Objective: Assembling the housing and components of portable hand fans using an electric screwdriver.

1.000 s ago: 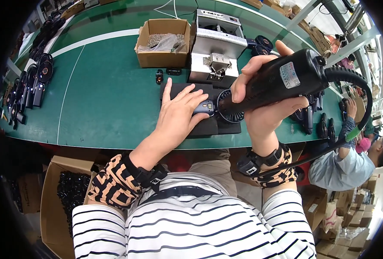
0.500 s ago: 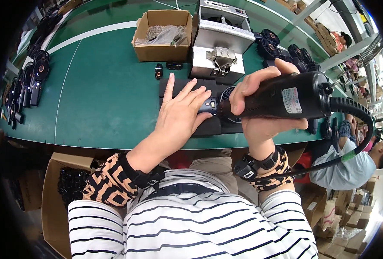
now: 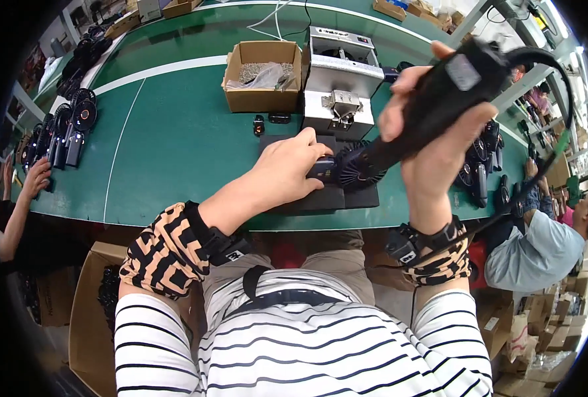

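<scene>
A black handheld fan (image 3: 361, 173) lies on a dark block (image 3: 363, 198) at the middle of the green table. My left hand (image 3: 287, 164) is closed on its handle, thumb on the near side and fingers on the far side. In my right hand (image 3: 433, 149) is a thick black electric screwdriver (image 3: 433, 96), tilted with its rear end up to the right. Its lower end is over the fan head, close to the handle joint; whether it touches cannot be made out. A cable runs from the screwdriver's rear down the right side.
Beyond the block stand a metal screw feeder (image 3: 343, 109) and a cardboard box (image 3: 264, 100) of small metal parts. Two small black pieces (image 3: 259, 125) lie nearby. More fans (image 3: 75, 132) sit at left beside a co-worker's hand (image 3: 37, 177), others (image 3: 481, 165) at right near a seated person (image 3: 536, 251).
The screwdriver has tilted more steeply, its rear end rising. My left hand has gone from lying flat to closing round the fan handle. A co-worker's hands have appeared at left.
</scene>
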`<control>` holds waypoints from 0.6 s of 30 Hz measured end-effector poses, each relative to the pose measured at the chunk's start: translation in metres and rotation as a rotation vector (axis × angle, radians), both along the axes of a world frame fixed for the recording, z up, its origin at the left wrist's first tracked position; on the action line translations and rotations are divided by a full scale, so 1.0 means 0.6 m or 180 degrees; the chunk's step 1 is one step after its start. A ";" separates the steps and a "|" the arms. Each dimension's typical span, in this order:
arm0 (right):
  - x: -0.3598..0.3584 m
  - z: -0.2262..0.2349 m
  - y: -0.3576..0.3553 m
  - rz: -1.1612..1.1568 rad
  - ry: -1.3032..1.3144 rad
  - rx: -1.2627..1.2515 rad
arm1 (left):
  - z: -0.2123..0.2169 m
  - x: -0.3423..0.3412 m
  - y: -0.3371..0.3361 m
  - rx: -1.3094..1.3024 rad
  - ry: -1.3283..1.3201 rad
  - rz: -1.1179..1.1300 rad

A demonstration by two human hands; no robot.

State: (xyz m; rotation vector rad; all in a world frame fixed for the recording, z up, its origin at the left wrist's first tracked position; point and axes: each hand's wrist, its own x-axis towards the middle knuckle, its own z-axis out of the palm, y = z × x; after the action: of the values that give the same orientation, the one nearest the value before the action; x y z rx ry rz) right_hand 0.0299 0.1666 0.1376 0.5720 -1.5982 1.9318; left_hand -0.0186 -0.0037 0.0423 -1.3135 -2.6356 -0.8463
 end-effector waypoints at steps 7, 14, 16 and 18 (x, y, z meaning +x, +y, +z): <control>0.022 -0.002 0.039 -0.0193 -0.0037 0.0017 | -0.008 -0.011 -0.085 0.1212 -0.0340 0.0419; 0.010 -0.047 0.014 -0.0113 -0.0189 -0.0039 | -0.020 -0.052 -0.185 0.1484 -0.1381 0.1136; 0.010 -0.048 0.014 -0.0142 -0.0215 -0.0104 | -0.030 -0.085 -0.236 0.1841 -0.1552 0.1388; 0.012 -0.056 0.030 -0.0245 -0.0216 -0.0079 | -0.049 -0.132 -0.299 0.2036 -0.1311 0.1663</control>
State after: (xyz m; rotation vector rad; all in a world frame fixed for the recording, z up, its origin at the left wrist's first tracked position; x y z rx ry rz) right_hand 0.0371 0.1843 0.1040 0.4327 -1.6117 1.9297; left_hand -0.0980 -0.1834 0.0131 -0.3020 -2.4137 -1.7730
